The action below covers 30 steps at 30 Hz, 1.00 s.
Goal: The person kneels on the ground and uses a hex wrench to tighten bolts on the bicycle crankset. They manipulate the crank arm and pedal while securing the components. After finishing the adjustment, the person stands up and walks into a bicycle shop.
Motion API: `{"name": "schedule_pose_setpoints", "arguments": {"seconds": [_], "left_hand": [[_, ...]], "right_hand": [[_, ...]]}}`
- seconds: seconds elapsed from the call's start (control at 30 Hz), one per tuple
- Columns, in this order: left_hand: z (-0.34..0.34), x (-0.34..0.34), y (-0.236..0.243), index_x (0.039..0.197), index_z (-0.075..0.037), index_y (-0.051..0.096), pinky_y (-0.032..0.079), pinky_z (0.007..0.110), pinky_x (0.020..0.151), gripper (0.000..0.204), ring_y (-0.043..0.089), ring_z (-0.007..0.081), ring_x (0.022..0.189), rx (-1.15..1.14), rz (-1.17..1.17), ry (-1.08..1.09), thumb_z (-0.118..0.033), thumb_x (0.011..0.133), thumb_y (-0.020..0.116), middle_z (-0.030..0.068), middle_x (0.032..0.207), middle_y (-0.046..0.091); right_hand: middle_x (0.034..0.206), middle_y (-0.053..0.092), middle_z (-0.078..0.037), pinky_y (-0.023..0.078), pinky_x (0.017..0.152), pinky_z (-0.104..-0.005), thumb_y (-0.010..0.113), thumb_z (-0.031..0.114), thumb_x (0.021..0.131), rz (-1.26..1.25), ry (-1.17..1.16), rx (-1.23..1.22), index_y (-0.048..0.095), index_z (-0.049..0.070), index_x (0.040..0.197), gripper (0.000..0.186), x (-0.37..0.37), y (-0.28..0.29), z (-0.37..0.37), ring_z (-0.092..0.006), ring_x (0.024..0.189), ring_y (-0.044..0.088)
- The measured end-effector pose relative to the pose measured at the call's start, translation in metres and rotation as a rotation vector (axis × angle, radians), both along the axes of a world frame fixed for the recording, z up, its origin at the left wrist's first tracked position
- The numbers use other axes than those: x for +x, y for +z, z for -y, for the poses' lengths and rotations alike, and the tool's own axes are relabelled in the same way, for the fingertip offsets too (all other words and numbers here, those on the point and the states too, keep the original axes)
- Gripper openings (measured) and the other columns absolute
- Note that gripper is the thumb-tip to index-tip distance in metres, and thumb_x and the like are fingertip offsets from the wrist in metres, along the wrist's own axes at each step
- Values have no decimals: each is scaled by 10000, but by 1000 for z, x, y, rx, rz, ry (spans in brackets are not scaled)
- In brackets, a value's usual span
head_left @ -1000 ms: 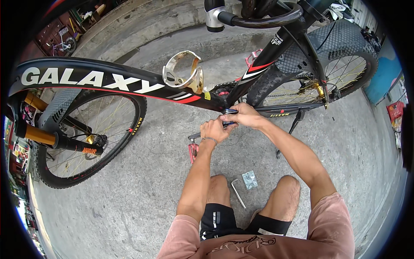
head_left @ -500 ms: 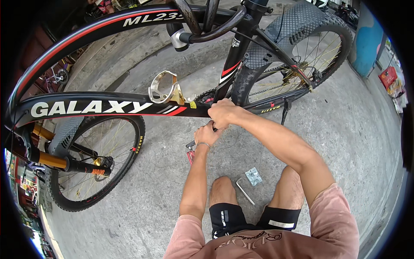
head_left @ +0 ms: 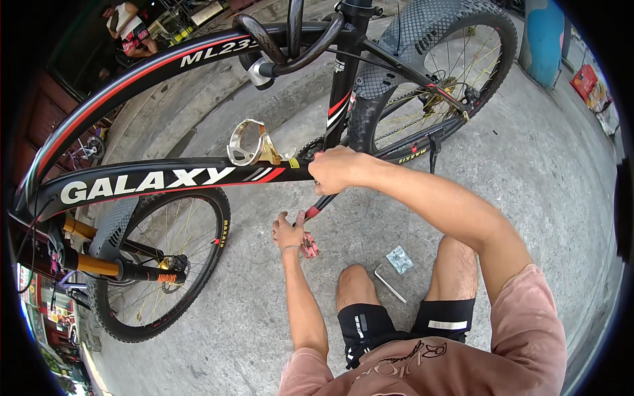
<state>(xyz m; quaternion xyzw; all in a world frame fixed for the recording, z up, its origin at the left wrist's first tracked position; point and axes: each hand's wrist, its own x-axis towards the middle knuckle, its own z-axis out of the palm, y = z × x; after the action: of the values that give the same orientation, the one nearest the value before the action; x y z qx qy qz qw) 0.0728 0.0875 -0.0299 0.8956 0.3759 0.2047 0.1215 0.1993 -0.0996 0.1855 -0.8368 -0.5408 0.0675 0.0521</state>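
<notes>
A black bicycle with red and white trim stands in front of me, its down tube (head_left: 165, 181) running across the picture. My right hand (head_left: 335, 169) is closed around the lower end of that tube, just above the crank arm (head_left: 325, 202). Lower down, my left hand (head_left: 288, 231) has its fingers spread and rests against the red pedal (head_left: 309, 246) at the end of the crank. I am squatting, with my knees below the hands.
A silver hex key (head_left: 389, 282) and a small foil packet (head_left: 399, 259) lie on the concrete between my knees. A metal bottle cage (head_left: 249, 141) sits on the tube. Front wheel (head_left: 158, 264) left, rear wheel (head_left: 436, 86) right, kickstand (head_left: 432, 148) down. Another person (head_left: 129, 26) stands far off.
My hands were together at the crank; the left has dropped to the pedal and the right has shifted onto the down tube. My view moved lower and closer to the frame.
</notes>
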Motion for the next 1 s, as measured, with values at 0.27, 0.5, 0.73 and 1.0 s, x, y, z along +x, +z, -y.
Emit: {"name": "schedule_pose_setpoints", "arguments": {"seconds": [0.27,0.5,0.73,1.0], "left_hand": [[-19,-37,-25,1228,82,485,520,539,814,749,625,398,929,-1939,486,-444,-588,911,373,230,1063,614],[27,-42,103,1210,87,496,500,555,841,817,599,428,972,-2033,654,-674,-647,889,334,272,1133,570],[136,26,159,1180,53,539,533,467,757,754,638,345,876,-2216,732,-619,-628,897,379,194,1025,625],[242,126,93,1079,-93,502,519,343,514,508,621,200,636,-1997,701,-366,-504,808,631,78,873,592]], "right_hand": [[781,632,-258,480,722,-459,621,357,790,-528,-169,228,622,-39,909,413,-33,-100,105,-404,778,624],[644,595,-131,454,577,-384,657,330,816,-687,-623,277,629,6,868,330,-44,-123,221,-226,598,583],[683,552,-33,437,501,-252,616,317,914,-1042,-953,954,544,6,906,319,-40,-96,249,-118,555,523],[774,602,-109,506,531,-277,616,435,878,-1242,-1096,1440,489,17,845,438,-18,-95,240,-173,651,607]]}}
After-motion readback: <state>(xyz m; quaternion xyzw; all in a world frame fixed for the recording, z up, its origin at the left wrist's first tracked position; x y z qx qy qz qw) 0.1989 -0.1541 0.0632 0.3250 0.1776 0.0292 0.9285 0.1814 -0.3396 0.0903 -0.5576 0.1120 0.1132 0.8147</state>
